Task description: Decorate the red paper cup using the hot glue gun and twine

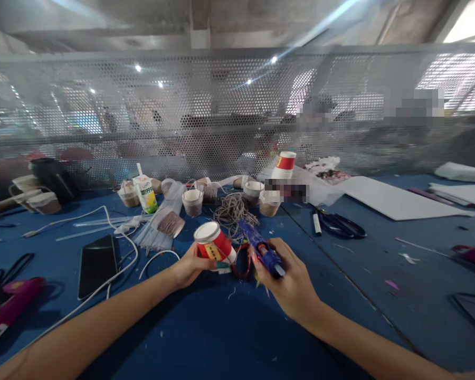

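My left hand (192, 265) is closed round a red and white paper cup (214, 244), which it holds tilted above the table. In my right hand (291, 279) is a blue glue gun (260, 248), its stick end towards me and its body pointing away. The cup and the glue gun are close together but apart. Between the hands lie scissors with red handles (242, 264), partly hidden. Behind the glue gun sits a loose tangle of grey-brown cord (235, 211).
Several cord-wrapped cups (192, 201) stand along the back, near a drink carton (145, 194). A phone (97, 266) and white cable lie at left, with a magenta glue gun (13, 306). Dark-handled scissors (342, 225) and white sheets (399, 198) are at right. A perforated metal screen (221, 121) rises behind.
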`<state>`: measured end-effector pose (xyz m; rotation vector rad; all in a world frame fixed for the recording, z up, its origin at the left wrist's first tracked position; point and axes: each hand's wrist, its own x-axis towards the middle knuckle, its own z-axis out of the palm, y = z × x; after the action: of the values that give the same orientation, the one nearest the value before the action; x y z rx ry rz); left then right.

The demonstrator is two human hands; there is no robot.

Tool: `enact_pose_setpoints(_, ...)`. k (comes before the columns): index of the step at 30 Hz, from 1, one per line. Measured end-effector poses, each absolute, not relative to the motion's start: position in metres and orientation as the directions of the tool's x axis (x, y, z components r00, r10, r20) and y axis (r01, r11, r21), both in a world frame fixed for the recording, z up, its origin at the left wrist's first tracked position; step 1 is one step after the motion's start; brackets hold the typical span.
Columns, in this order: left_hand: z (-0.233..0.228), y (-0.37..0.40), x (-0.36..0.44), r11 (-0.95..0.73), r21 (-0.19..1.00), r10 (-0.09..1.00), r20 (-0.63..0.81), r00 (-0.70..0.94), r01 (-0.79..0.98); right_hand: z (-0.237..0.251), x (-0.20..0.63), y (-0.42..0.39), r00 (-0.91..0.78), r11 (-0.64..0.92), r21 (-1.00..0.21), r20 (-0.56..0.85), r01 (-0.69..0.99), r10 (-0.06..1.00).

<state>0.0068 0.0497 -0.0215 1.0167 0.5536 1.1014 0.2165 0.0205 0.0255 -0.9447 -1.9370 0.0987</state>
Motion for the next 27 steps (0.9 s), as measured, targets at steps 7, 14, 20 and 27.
enact_pose_setpoints(7,-0.017,0.047,0.009,0.101,0.893,0.927,0.075,0.368,-0.438,0.014,0.217,0.028,-0.172,0.532,-0.778,0.504,0.334,0.846)
enact_pose_setpoints(14,-0.011,0.046,0.011,0.084,0.92,0.919,0.077,0.387,-0.382,0.01,0.218,0.034,-0.255,0.649,-0.687,0.597,0.326,0.76)
enact_pose_setpoints(20,-0.016,0.047,0.01,0.105,0.901,0.931,0.059,0.36,-0.42,0.006,0.219,0.038,-0.205,0.664,-0.668,0.636,0.337,0.744)
enact_pose_setpoints(27,-0.014,0.047,0.011,0.105,0.899,0.938,0.052,0.342,-0.426,0.008,0.22,0.042,-0.132,0.563,-0.739,0.558,0.37,0.819)
